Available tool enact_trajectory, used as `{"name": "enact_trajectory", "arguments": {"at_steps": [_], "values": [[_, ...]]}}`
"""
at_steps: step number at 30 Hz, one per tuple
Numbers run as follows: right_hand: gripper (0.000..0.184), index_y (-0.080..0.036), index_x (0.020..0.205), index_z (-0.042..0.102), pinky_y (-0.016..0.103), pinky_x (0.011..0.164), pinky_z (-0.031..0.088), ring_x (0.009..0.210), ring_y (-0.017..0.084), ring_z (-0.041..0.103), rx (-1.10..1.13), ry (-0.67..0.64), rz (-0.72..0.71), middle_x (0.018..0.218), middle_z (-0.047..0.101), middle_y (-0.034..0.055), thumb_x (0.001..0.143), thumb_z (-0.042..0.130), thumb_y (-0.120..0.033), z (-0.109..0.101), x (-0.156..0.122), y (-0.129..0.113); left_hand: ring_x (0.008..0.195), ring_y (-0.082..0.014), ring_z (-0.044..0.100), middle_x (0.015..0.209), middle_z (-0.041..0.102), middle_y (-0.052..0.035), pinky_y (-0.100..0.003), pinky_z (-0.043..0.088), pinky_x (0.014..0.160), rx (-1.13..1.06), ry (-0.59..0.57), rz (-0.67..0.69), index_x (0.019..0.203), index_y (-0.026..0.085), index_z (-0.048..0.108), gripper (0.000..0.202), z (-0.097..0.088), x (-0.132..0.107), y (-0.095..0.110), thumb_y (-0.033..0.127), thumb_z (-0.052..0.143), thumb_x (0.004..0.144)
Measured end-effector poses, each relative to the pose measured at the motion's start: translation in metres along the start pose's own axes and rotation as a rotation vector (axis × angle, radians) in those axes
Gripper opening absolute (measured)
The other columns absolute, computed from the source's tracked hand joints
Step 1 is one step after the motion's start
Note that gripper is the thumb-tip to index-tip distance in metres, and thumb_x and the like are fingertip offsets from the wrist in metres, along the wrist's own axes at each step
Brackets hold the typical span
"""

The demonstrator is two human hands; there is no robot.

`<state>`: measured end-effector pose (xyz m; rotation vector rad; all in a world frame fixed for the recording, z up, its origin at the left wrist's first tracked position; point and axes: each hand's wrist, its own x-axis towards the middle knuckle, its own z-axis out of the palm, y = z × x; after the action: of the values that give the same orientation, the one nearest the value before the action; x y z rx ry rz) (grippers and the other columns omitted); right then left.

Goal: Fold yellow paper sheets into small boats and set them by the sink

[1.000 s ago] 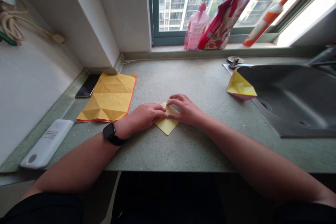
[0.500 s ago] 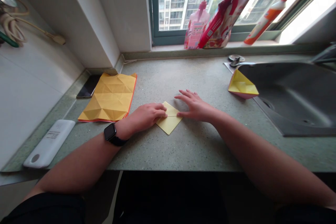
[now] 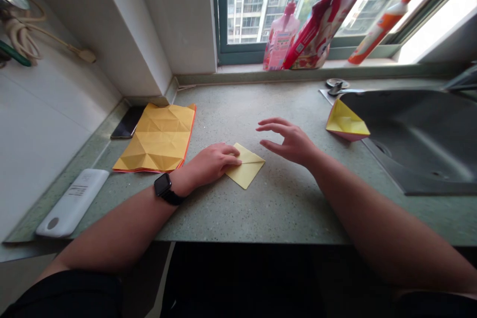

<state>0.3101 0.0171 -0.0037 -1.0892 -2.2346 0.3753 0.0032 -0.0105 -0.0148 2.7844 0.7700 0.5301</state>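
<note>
A creased golden paper stack (image 3: 156,134) lay left, seemingly placed clear. The left hand (image 3: 211,161), fingers bunched, pinned the pale-yellow folded-paper square (image 3: 246,174) at centre, likely steadying it; rightward, the right hand (image 3: 292,141) hovered empty, fingers loosely parted.

A kitchen, most likely in a home, sits beside a window (image 3: 242,54) that looks out on a multi-storey building (image 3: 250,7) with rows of panes. A dark metal sink (image 3: 417,144), set into a speckled grey-green table (image 3: 283,213), marks the room's use, with part of a faucet (image 3: 462,78) showing at the right edge. Along the bright windowsill (image 3: 238,68) stand a pink pump bottle (image 3: 280,44), a red printed bag (image 3: 320,30) and an orange-and-white bottle (image 3: 382,27), the look of household supplies. At left, a looped cord (image 3: 22,37) with a plug (image 3: 87,55) hangs against a pale, smooth wall (image 3: 44,119) crossed by a thin seam.
</note>
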Motion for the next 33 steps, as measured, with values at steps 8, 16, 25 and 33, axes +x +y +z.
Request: {"name": "enact_trajectory", "arguments": {"at_steps": [8, 16, 25, 33], "values": [[0.019, -0.031, 0.105, 0.085, 0.043, 0.095, 0.053, 0.105, 0.025, 0.073, -0.138, -0.191, -0.1, 0.111, 0.082, 0.0044, 0.104, 0.066, -0.028, 0.037, 0.001, -0.02, 0.112, -0.0229, 0.073, 0.124, 0.081, -0.0065, -0.042, 0.057, 0.106, 0.029, 0.042, -0.028, 0.12, 0.023, 0.079, 0.024, 0.007, 0.01, 0.006, 0.014, 0.061, 0.106], [0.021, -0.032, 0.105, 0.085, 0.043, 0.094, 0.048, 0.102, 0.025, 0.073, -0.183, -0.21, -0.114, 0.11, 0.083, 0.0037, 0.105, 0.064, -0.031, 0.03, -0.001, -0.025, 0.11, -0.0223, 0.075, 0.127, 0.081, -0.0047, -0.053, 0.046, 0.122, 0.04, -0.002, -0.033, 0.111, 0.025, 0.08, 0.02, -0.002, 0.005, 0.012, 0.017, 0.062, 0.105], [0.02, -0.036, 0.101, 0.088, 0.041, 0.093, 0.048, 0.098, 0.023, 0.071, -0.152, -0.248, -0.219, 0.105, 0.082, 0.0014, 0.099, 0.07, -0.027, 0.03, -0.003, -0.028, 0.124, -0.0287, 0.065, 0.132, 0.07, -0.0128, -0.051, 0.052, 0.114, 0.062, -0.01, -0.065, 0.113, 0.024, 0.085, 0.022, -0.01, 0.0, 0.017, 0.034, 0.066, 0.107], [0.018, -0.032, 0.099, 0.088, 0.04, 0.09, 0.048, 0.095, 0.023, 0.071, -0.19, -0.243, -0.2, 0.105, 0.081, 0.0034, 0.098, 0.071, -0.026, 0.033, -0.003, -0.032, 0.134, -0.0321, 0.059, 0.142, 0.067, -0.0119, -0.061, 0.043, 0.122, 0.091, -0.082, -0.105, 0.107, 0.026, 0.086, 0.016, -0.028, -0.007, 0.008, 0.036, 0.073, 0.104]]}}
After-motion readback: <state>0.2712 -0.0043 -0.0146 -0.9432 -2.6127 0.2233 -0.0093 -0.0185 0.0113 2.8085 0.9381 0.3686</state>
